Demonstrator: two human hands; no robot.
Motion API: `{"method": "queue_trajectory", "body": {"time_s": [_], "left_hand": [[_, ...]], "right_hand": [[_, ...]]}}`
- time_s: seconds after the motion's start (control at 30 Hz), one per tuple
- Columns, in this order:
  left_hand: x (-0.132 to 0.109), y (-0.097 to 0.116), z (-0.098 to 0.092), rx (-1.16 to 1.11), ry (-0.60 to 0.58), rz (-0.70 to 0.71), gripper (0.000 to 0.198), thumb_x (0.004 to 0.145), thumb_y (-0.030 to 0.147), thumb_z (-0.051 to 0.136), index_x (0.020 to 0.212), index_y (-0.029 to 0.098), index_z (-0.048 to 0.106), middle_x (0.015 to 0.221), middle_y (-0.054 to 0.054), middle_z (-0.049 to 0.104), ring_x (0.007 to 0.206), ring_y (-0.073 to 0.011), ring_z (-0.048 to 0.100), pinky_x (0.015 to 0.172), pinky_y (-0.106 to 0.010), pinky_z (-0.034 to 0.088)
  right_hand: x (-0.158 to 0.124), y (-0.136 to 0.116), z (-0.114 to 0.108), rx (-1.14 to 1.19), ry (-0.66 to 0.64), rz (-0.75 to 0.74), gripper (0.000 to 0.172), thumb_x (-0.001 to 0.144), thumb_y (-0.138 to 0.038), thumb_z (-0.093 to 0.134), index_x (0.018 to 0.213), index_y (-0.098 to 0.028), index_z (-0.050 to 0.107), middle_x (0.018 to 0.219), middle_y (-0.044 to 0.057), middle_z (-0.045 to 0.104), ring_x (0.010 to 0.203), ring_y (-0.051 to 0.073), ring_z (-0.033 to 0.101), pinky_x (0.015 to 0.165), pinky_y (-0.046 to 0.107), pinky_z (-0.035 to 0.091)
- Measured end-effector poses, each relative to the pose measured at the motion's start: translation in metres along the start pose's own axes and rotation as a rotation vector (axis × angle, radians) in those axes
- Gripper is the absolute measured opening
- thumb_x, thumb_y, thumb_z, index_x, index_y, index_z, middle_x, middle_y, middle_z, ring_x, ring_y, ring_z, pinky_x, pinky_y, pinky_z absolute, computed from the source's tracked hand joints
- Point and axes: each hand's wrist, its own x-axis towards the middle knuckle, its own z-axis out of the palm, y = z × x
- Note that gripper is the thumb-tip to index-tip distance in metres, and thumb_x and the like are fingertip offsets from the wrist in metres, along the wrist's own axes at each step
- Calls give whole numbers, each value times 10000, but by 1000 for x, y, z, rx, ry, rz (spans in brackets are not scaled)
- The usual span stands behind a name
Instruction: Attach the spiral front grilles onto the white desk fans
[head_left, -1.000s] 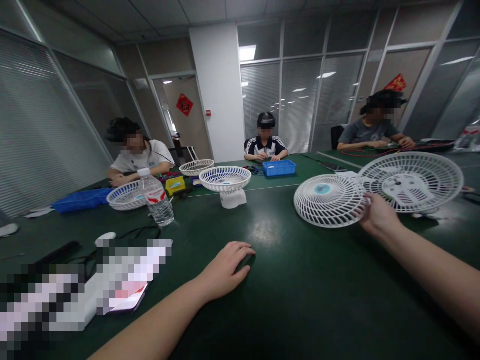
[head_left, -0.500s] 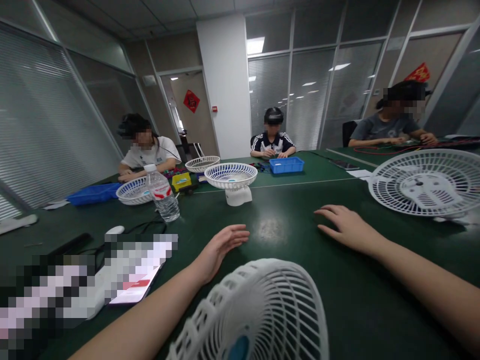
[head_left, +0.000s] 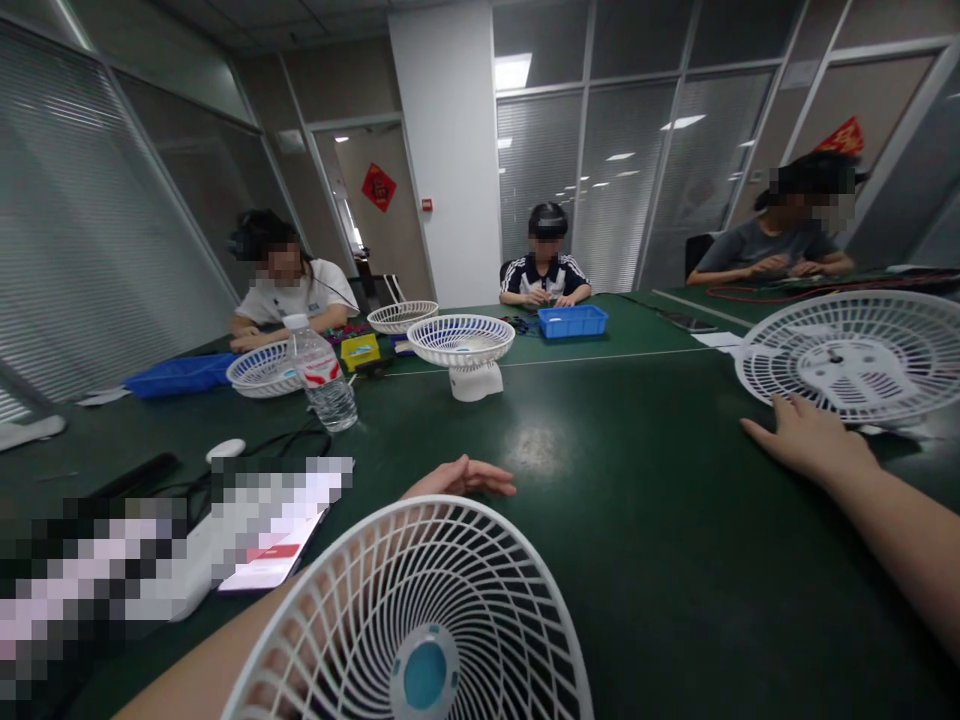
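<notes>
While a white fan grille with a blue hub stands tilted in the near foreground, the left hand extends past its upper rim, its fingers straight and close together, clasping nothing visible; part of that arm shows through the bars. Over to the right, the right hand is at the near rim of a larger white guard, thumb spread from the fingers; whether they touch the rim I cannot tell. Farther across the green desk are a white basket-shaped guard on a white base, a water bottle and a blue tray.
</notes>
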Motion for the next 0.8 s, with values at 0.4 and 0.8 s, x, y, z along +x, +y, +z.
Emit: {"method": "queue_trajectory", "body": {"time_s": [0.4, 0.8], "left_hand": [[-8, 8, 40, -211, -101, -236, 747, 895, 629, 295, 325, 185, 482, 625, -107, 646, 985, -330, 632, 1013, -537, 375], [1, 9, 33, -256, 172, -97, 742, 910, 641, 227, 312, 209, 312, 504, -36, 329, 737, -215, 532, 922, -455, 446]], "right_hand": [[-13, -28, -23, -124, -12, 155, 593, 837, -601, 484, 1118, -96, 621, 1163, 255, 530, 1133, 394, 476, 915, 622, 292], [-88, -121, -39, -172, 35, -298, 538, 844, -574, 445, 1003, -95, 634, 977, 188, 588, 965, 328, 542, 820, 420, 432]]}}
